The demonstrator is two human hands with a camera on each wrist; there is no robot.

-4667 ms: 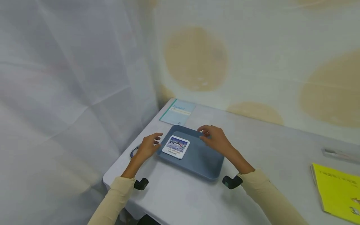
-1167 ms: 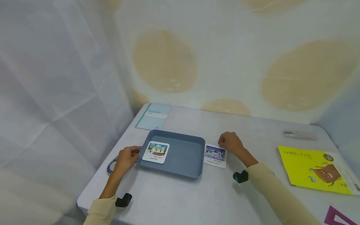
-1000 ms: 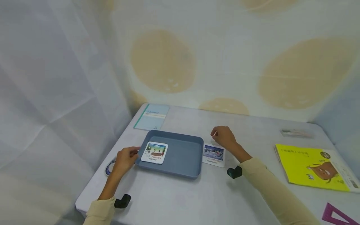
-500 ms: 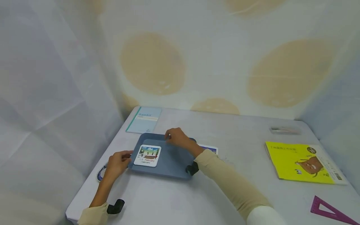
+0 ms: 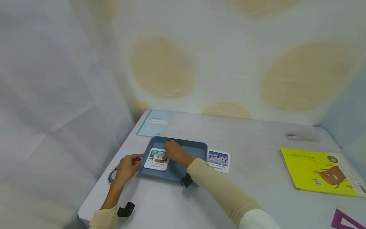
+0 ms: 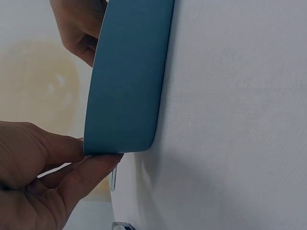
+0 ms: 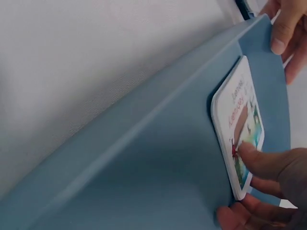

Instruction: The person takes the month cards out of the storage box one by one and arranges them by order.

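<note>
Left hand fingers pinch the tray corner, steadying it; right hand fingers grip the stack inside, thumb on top.

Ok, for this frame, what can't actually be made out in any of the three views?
- Head view: the right hand covers part of the February card; whether more cards lie under it is unclear.
- Head view: the bluish object beside the left hand is half hidden by that hand.
- Head view: the small item at the far right is too blurred to identify.
- Left wrist view: only the blue tray outside wall shows; its contents are hidden.
</note>
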